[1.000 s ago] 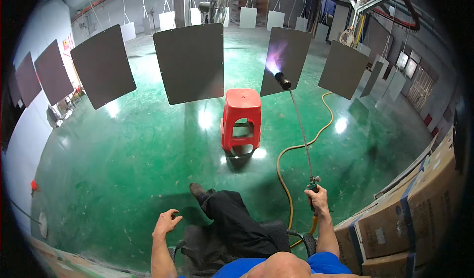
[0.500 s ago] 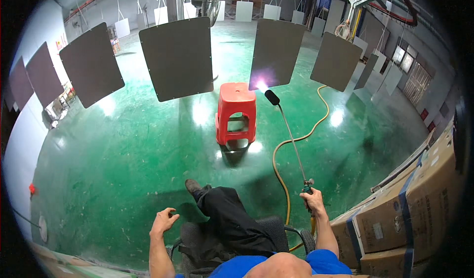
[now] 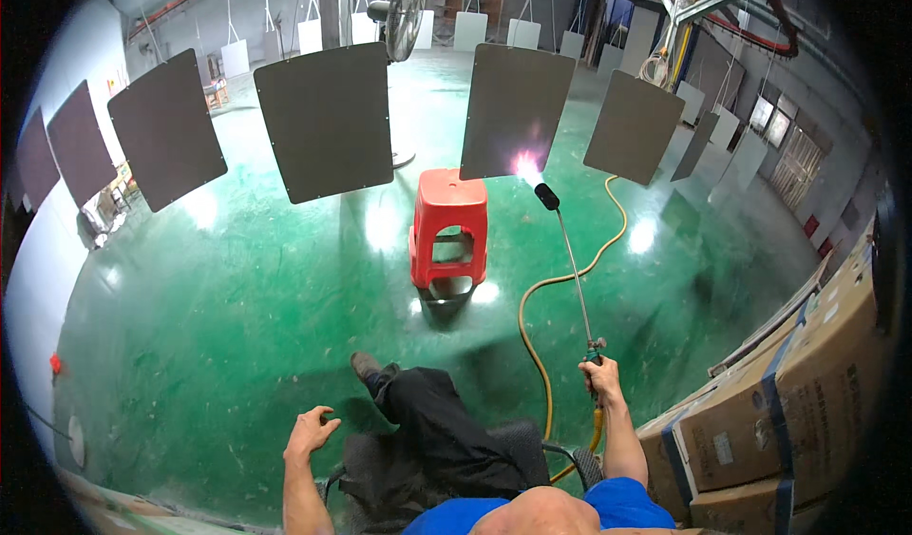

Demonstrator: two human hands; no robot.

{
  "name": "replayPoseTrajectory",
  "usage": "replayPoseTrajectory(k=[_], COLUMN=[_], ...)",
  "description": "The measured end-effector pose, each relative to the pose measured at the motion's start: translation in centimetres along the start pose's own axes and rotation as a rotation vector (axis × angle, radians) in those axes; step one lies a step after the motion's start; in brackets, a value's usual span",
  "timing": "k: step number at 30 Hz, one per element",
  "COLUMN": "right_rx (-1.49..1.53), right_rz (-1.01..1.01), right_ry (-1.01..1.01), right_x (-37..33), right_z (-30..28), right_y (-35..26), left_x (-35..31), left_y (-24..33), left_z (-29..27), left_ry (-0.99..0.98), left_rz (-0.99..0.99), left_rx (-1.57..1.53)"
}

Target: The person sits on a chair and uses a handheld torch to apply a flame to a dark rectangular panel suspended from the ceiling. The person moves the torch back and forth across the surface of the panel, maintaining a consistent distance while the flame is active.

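My right hand [image 3: 600,377] is wrapped round the handle of a long gas torch [image 3: 575,274]. Its black nozzle points up and to the left, and a pink-white flame [image 3: 527,166] plays at the lower right edge of a hanging dark grey panel [image 3: 518,107]. A yellow hose runs from the handle. My left hand [image 3: 312,430] hovers above the chair's left armrest, fingers loosely apart with nothing in them. Other dark panels hang in the same row, among them a large one [image 3: 325,122] left of the flame and another [image 3: 635,126] to its right.
A red plastic stool [image 3: 450,193] stands ahead on the green floor [image 3: 237,335]. The yellow hose [image 3: 525,321] snakes across the floor. Cardboard boxes [image 3: 826,392] are stacked at my right. Behind the panels stands a fan [image 3: 407,14]. I sit on a dark chair [image 3: 518,440].
The flame and nozzle have shifted right along the panel's lower edge. The hanging panels have moved slightly left in the view. My left hand keeps its pose.
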State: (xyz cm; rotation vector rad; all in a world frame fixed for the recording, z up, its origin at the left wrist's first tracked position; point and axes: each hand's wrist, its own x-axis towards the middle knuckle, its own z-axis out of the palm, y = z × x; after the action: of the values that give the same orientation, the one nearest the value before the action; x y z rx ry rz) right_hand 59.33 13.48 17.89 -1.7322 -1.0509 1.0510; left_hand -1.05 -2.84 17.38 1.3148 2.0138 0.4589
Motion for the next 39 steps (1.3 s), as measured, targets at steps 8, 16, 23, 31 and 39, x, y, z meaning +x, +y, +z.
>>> replayPoseTrajectory(k=[8,16,23,31,39], right_rx=[0.029,0.045,0.079,0.095,0.082], right_rz=[-0.059,-0.180,-0.267,-0.285,-0.251], right_ry=[0.008,0.063,0.070,-0.043,-0.124], right_x=[1.2,2.0,1.5,-3.3,-6.5], right_z=[0.1,-0.6,-0.4,1.3,1.6], right_y=[-2.5,-8.2,-12.0,-13.1,-11.6], left_x=[-0.3,0.1,0.1,-0.1,-0.4], left_y=[0.4,-0.1,0.5,0.5,0.8], left_z=[-0.2,-0.1,-0.5,-0.4,-0.5], left_ry=[0.027,0.043,0.012,0.024,0.006], left_rz=[-0.023,0.009,-0.014,-0.014,-0.038], left_rx=[0.007,0.030,-0.010,0.009,0.022])
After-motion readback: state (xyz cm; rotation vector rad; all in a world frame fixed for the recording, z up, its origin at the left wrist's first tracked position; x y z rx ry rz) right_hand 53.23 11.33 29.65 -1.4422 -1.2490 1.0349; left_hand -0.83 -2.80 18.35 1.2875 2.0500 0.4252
